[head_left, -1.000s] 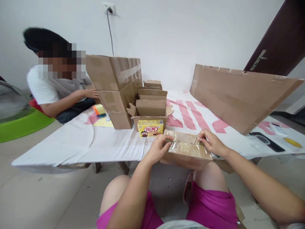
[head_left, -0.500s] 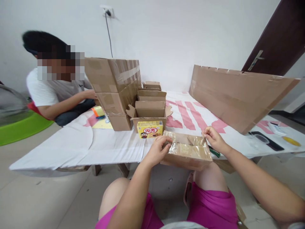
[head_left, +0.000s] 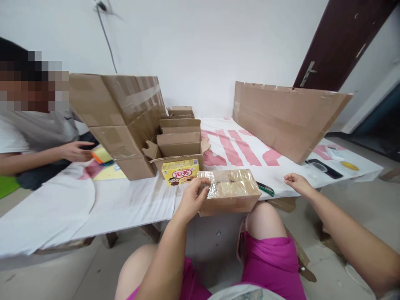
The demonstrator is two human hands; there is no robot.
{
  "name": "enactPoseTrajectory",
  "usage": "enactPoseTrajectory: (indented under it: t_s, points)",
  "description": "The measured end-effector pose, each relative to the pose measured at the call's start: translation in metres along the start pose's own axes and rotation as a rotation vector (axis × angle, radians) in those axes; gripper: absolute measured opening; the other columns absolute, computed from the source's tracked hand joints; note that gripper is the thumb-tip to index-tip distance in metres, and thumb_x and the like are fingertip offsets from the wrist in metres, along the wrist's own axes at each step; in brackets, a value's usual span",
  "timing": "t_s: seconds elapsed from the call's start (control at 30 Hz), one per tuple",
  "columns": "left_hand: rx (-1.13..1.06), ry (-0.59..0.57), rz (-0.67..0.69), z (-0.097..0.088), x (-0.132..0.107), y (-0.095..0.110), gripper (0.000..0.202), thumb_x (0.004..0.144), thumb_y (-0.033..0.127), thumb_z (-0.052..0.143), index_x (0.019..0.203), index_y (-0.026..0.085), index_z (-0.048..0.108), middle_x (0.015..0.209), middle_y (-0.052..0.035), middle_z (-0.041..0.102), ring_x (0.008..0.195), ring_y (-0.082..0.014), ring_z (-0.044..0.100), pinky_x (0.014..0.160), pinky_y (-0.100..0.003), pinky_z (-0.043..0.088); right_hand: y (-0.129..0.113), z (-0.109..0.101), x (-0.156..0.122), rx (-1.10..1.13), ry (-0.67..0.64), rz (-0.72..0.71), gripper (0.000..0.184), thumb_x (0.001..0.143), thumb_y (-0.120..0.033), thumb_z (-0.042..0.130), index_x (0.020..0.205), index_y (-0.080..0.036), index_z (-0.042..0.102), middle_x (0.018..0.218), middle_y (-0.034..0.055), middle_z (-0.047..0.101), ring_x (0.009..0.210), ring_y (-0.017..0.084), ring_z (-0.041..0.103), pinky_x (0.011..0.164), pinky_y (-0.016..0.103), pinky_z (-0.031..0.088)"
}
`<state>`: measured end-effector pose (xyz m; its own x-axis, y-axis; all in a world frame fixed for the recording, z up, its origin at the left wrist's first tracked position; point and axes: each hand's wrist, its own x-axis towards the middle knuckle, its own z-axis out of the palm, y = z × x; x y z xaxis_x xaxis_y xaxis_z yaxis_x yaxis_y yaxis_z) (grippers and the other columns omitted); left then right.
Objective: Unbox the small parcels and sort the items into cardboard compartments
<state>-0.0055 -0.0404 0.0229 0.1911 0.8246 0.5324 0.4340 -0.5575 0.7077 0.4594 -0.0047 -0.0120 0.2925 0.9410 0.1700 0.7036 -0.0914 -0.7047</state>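
Observation:
A small cardboard box (head_left: 229,189) with shiny clear tape over its top sits at the table's front edge, above my right knee. My left hand (head_left: 192,196) grips its left end, thumb and fingers curled on the top. To the right of the box, in the air and apart from it, my right hand (head_left: 297,184) has thumb and fingertips pinched together; a tiny pale bit shows at the tips, too small to name. A green-handled cutter (head_left: 265,189) lies just beyond the box's right end. Behind my left hand stands a yellow printed snack carton (head_left: 180,171).
Open cardboard boxes (head_left: 179,143) stand in a row behind the carton. Left of them rises a stack of taped boxes (head_left: 125,116). A large cardboard panel (head_left: 287,121) leans at the right, near a black phone (head_left: 325,168). A co-worker's hand (head_left: 78,151) is at the left.
My right hand has left the box's right end and moved out to the right. The box lies flatter, its lifted tape no longer pulled up. The view has turned right.

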Motion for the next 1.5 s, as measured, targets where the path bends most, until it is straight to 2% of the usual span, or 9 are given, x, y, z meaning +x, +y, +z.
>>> enactPoseTrajectory:
  t_s: [0.23,0.37,0.53,0.73,1.07,1.17,1.3,1.37,1.5]
  points:
    - [-0.005,0.008,-0.027,0.004,0.002,-0.005,0.016,0.085,0.026,0.050,0.097,0.021,0.061,0.103,-0.0055,0.065,0.100,-0.0209,0.059,0.086,-0.034,0.047,0.043,0.006,-0.016,-0.173,-0.041,0.041,0.007,0.061,-0.024,0.064,0.068,-0.021,0.063,0.062,0.0001,0.067,0.058,0.016,0.062,0.057,0.027,0.048]
    - [-0.004,0.011,-0.034,0.005,0.001,-0.005,0.016,0.086,0.026,0.050,0.097,0.021,0.060,0.104,-0.0058,0.064,0.101,-0.0209,0.060,0.086,-0.034,0.047,0.045,0.023,-0.022,-0.288,-0.061,-0.051,0.008,0.068,-0.022,0.060,0.072,-0.022,0.067,0.070,0.0011,0.068,0.065,0.017,0.063,0.064,0.029,0.049]
    - [-0.006,0.014,-0.007,0.004,0.000,-0.004,0.016,0.085,0.025,0.049,0.097,0.021,0.060,0.102,-0.0061,0.065,0.100,-0.0206,0.059,0.088,-0.035,0.047,0.039,0.020,-0.039,-0.426,-0.034,-0.235,0.022,0.081,-0.028,0.052,0.088,-0.022,0.073,0.099,0.0124,0.065,0.097,0.028,0.057,0.089,0.042,0.044]
    - [-0.022,0.021,-0.005,0.004,0.000,0.000,0.016,0.085,0.023,0.049,0.095,0.020,0.060,0.103,-0.0067,0.065,0.101,-0.0208,0.060,0.089,-0.035,0.047,0.040,0.021,-0.055,-0.831,-0.063,-0.379,0.040,0.086,-0.019,0.043,0.120,-0.021,0.063,0.111,0.0158,0.063,0.097,0.031,0.056,0.083,0.044,0.046]
    - [-0.003,0.040,0.024,0.004,0.001,0.001,0.015,0.086,0.021,0.049,0.093,0.019,0.062,0.099,-0.0067,0.064,0.098,-0.0208,0.059,0.088,-0.036,0.046,0.021,0.015,-0.038,-0.823,0.004,-0.314,0.026,0.086,-0.023,0.046,0.086,-0.017,0.071,0.090,0.0131,0.067,0.087,0.026,0.059,0.078,0.037,0.043]
    - [-0.003,0.044,0.026,0.005,0.001,0.001,0.015,0.085,0.020,0.049,0.093,0.019,0.062,0.098,-0.0070,0.064,0.097,-0.0208,0.059,0.087,-0.035,0.047,-0.001,0.016,-0.036,-0.719,0.069,-0.349,0.026,0.086,-0.034,0.049,0.073,-0.018,0.065,0.079,0.0098,0.065,0.082,0.025,0.057,0.076,0.037,0.044]
    - [0.013,0.024,0.028,0.003,0.001,0.002,0.016,0.085,0.019,0.049,0.093,0.019,0.063,0.099,-0.0073,0.065,0.099,-0.0211,0.059,0.089,-0.036,0.045,-0.070,0.024,-0.049,-0.281,0.132,-0.625,0.025,0.090,-0.040,0.048,0.083,-0.021,0.063,0.083,0.0073,0.065,0.086,0.023,0.058,0.080,0.037,0.047]
    - [0.030,-0.013,0.033,0.000,0.001,0.003,0.017,0.085,0.019,0.049,0.094,0.020,0.064,0.103,-0.0077,0.065,0.104,-0.0222,0.058,0.092,-0.038,0.044,-0.113,0.031,-0.059,-0.143,0.009,-0.799,0.022,0.092,-0.034,0.048,0.103,-0.021,0.063,0.101,0.0084,0.066,0.098,0.022,0.058,0.087,0.037,0.046]
    - [0.042,-0.073,0.042,-0.005,-0.001,0.003,0.017,0.085,0.020,0.052,0.095,0.021,0.066,0.113,-0.0085,0.063,0.112,-0.0236,0.055,0.099,-0.042,0.040,-0.179,0.051,-0.066,-0.058,-0.232,-1.011,0.026,0.095,-0.022,0.044,0.112,-0.021,0.063,0.105,0.0077,0.067,0.099,0.018,0.057,0.087,0.034,0.047]
